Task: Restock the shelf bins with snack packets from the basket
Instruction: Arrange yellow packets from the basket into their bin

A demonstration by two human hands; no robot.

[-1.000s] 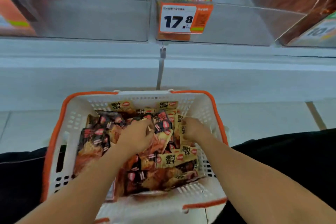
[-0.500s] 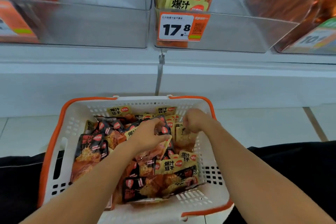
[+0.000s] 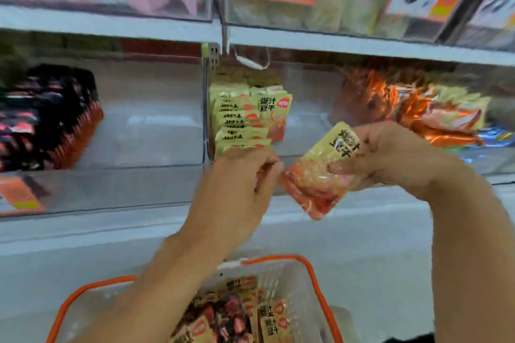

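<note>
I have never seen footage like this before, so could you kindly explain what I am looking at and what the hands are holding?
There is no machine here: a person wears a camera on the head, so you look forward and down along their own bare arms. The right hand grips a yellow-and-red snack packet, raised in front of a clear shelf bin holding a row of matching packets. The left hand is beside it with fingers curled; blur hides whether it holds anything. Below stands a white basket with an orange rim, filled with more packets. Neighbouring bins hold dark packets and orange ones.
</note>
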